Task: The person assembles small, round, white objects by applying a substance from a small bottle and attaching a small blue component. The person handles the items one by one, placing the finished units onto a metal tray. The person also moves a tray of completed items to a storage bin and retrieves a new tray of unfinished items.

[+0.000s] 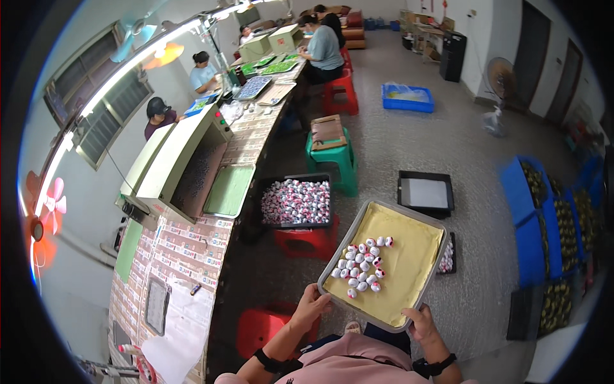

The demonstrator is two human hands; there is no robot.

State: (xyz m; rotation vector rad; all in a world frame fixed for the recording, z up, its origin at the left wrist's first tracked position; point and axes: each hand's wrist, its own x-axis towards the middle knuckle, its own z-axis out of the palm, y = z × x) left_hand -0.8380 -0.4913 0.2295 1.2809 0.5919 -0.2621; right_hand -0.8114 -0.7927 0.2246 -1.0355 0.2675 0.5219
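I carry a grey-rimmed tray (435,262) with a yellow lining, tilted, above the floor. My left hand (311,308) is closed on its near left corner, and my right hand (419,322) grips the near right corner. Several small white balls (364,267) with pink and dark eye-like markings lie bunched on the left half of the lining. Just beyond the tray, a black crate (296,225) full of similar balls rests on a red stool (310,240).
A long paper-covered table (192,256) runs along the left, bearing a box-shaped machine (179,160) and a green-lined tray (230,191). A green stool (342,160), a black tray (425,192) and blue crates (531,249) stand around me. Several people sit farther along the table.
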